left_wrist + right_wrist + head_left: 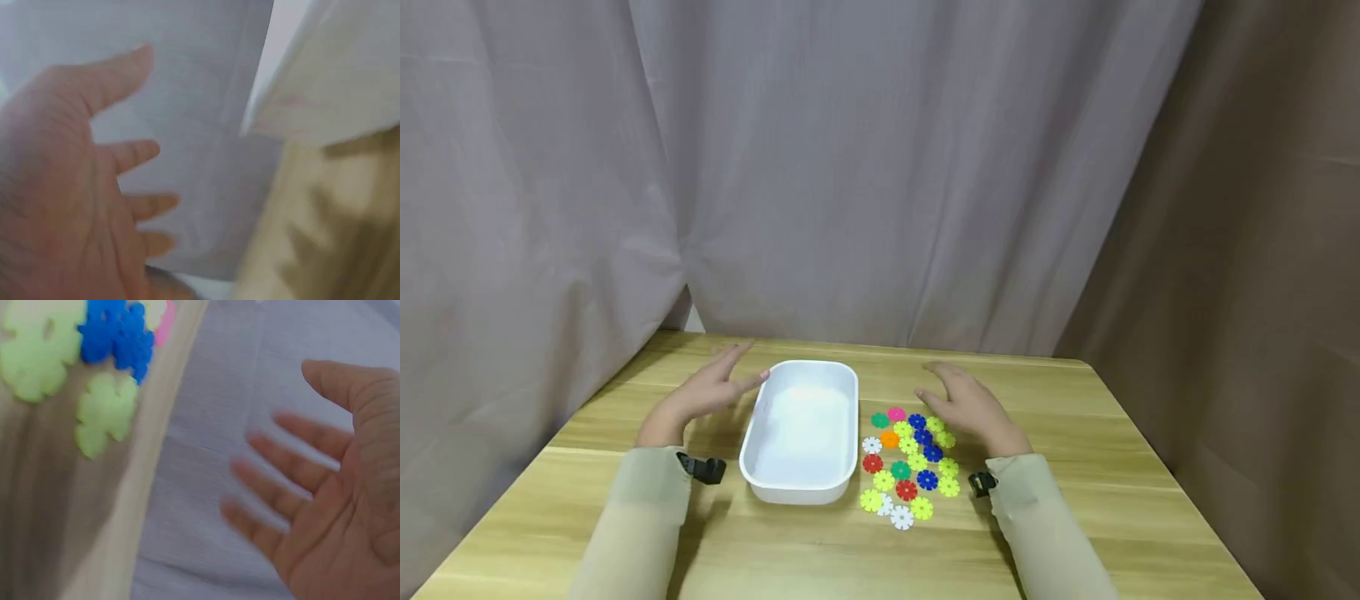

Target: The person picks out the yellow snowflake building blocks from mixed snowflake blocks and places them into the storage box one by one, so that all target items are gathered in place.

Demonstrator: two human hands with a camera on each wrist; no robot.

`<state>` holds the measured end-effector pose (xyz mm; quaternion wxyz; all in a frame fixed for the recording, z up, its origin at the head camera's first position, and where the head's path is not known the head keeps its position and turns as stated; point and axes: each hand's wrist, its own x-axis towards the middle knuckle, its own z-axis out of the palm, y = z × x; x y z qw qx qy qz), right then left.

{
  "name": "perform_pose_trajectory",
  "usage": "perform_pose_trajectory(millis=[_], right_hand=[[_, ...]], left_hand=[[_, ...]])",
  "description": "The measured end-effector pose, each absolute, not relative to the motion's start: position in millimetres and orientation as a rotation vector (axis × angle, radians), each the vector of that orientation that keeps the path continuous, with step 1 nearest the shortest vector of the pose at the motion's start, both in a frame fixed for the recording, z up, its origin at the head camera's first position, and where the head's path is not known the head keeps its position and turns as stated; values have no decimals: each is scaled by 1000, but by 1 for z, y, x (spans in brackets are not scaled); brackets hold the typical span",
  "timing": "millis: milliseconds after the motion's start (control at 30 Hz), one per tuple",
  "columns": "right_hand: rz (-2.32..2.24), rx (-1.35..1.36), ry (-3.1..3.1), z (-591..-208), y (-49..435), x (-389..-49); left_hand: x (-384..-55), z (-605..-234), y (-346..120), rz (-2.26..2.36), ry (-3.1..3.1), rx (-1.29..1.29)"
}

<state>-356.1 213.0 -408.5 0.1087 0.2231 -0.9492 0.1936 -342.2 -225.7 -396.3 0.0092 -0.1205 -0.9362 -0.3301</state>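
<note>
A white rectangular tray (799, 487) with rounded corners sits on the wooden table. To its right lie many flat, notched plastic discs (906, 490) in yellow, blue, red, green, white, orange and pink. My left hand (706, 393) is held beside the tray's left wall, fingers spread and holding nothing; the left wrist view shows its bare palm (69, 187). Over the right edge of the discs hovers my right hand (972, 407), also holding nothing. In the right wrist view, its fingers are extended near yellow discs (107, 412) and blue discs (115, 334).
The wooden tabletop (805, 558) extends on both sides and in front. A grey curtain (850, 183) hangs along the far edge, and a darker curtain (1247, 333) is on the right.
</note>
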Motion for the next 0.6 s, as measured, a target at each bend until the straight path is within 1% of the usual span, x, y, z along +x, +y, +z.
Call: perform_pose_trajectory(millis=[100,200,300,367,433,600], right_hand=[[767,761,-2855,-412,212,-363],[820,817,-2903,-420,207,-371],[819,874,-2932,-428,200,-376],[803,908,-2954,-432,196,-378],[792,918,-2974,-433,194,-379],[835,869,-3008,-431,196,-379]], left_hand=[[-354,-410,-222,-1525,-2793,-457],[-364,-430,-216,-1865,-2619,-500],[-369,-449,-208,-2103,-2478,-499],[-368,-456,-203,-2204,-2426,-475],[-367,-460,-198,-2197,-2440,-453],[-364,-465,-195,-2203,-2431,-438]])
